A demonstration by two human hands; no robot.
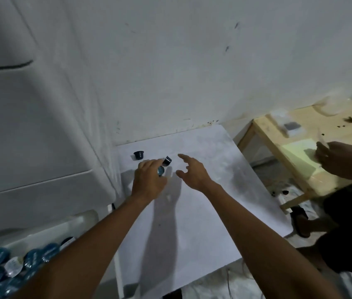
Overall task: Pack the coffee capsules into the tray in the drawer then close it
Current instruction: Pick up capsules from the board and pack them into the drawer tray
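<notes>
On the white table [203, 201] a dark capsule [138, 155] stands upside down near the far left corner. A second dark capsule [167, 160] lies tilted just right of my left fingertips. My left hand [148, 180] is curled over a blue-foil capsule [160, 170], which shows between thumb and fingers. My right hand [193, 172] hovers to the right of these with its fingers spread and nothing in it. The open drawer [41, 231] at bottom left holds a tray with several blue-lidded capsules [32, 256], partly hidden by my left forearm.
A white cabinet [30, 126] rises to the left of the table, a white wall behind. At right stands a wooden table [300, 128], where another person's hand [338, 158] holds something pale. Dark footwear [299, 221] lies on the floor.
</notes>
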